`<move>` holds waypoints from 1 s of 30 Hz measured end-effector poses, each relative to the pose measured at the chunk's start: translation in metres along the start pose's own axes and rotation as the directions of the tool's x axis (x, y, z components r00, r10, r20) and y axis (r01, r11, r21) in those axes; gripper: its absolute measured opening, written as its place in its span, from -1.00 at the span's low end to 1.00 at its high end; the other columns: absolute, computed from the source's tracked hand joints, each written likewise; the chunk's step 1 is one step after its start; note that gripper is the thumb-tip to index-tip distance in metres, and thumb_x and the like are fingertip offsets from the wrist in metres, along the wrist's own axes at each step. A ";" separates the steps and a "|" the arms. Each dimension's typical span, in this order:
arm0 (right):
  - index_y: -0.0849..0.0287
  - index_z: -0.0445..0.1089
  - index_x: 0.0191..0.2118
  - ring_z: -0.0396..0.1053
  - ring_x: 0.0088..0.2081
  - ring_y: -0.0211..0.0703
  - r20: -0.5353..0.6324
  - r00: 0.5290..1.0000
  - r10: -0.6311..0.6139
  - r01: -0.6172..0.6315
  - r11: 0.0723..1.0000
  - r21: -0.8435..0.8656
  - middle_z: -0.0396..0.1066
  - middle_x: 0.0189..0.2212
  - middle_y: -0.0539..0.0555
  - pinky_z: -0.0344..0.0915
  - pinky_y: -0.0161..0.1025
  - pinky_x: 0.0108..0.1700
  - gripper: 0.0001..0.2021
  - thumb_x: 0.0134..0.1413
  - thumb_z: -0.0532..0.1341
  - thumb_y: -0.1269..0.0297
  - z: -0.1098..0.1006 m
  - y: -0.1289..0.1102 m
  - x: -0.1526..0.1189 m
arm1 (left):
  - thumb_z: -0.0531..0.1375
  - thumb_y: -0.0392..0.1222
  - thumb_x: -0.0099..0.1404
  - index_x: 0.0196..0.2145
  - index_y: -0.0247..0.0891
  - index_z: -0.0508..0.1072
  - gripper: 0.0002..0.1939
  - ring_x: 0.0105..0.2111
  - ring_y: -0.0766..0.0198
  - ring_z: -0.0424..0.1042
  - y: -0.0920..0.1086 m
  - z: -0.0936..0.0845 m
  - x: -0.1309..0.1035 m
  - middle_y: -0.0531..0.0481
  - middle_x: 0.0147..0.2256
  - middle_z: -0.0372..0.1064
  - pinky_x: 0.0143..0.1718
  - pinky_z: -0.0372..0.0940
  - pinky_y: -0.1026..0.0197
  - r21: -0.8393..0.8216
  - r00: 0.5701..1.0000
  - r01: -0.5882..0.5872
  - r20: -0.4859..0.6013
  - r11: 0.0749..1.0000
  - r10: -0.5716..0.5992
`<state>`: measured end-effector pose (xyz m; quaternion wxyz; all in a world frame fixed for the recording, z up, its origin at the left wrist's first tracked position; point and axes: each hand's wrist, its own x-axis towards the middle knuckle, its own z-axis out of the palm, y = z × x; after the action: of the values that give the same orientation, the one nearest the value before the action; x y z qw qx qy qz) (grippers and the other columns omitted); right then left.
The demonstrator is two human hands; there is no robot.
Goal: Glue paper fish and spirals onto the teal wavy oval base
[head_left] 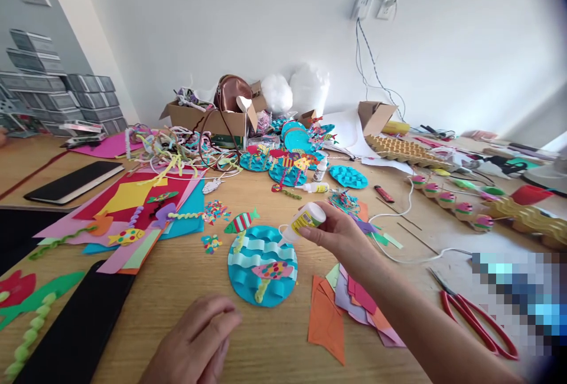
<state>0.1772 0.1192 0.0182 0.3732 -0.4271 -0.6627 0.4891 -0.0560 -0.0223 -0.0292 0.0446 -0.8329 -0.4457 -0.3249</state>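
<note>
My right hand (334,230) is closed around a white glue bottle (310,217) with a yellow label. It tips the bottle so the nozzle points down and left, close above the blue paper disc (241,289). Pale blue wavy strips (250,259) cross the disc. On its lower part lies a pink spotted paper fish (272,270), with a yellow-green twisted strip (262,290) below. A green striped paper fish (241,221) touches or overlaps the upper left edge; I cannot tell which. My left hand (195,339) rests nearer me, fingers curled together, with nothing visible in them.
Red-handled scissors (476,319) and paper scraps (325,319) lie to the right. Coloured sheets (106,195) and a black notebook (75,182) are at left. Small paper bits (216,211) sit beyond the disc. Finished-looking blue discs (287,174) and a cardboard box (204,121) stand behind.
</note>
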 end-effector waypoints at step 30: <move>0.15 0.32 -0.32 0.34 -0.34 -0.12 0.062 0.998 0.023 -0.003 0.948 -0.317 0.41 -0.41 0.03 0.26 -0.21 -0.30 -0.71 -0.18 0.30 0.13 0.021 0.013 0.021 | 0.08 -0.30 0.11 0.01 -0.30 0.28 -0.54 -0.02 0.16 0.26 -0.010 0.047 -0.016 -0.10 -0.02 0.32 -0.06 0.21 0.12 0.287 0.990 -0.062 0.141 0.956 0.022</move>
<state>0.1531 0.1338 0.0024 0.2750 -0.4697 -0.7415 0.3925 -0.0468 -0.0107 -0.0776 0.1430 -0.8469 -0.4728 -0.1972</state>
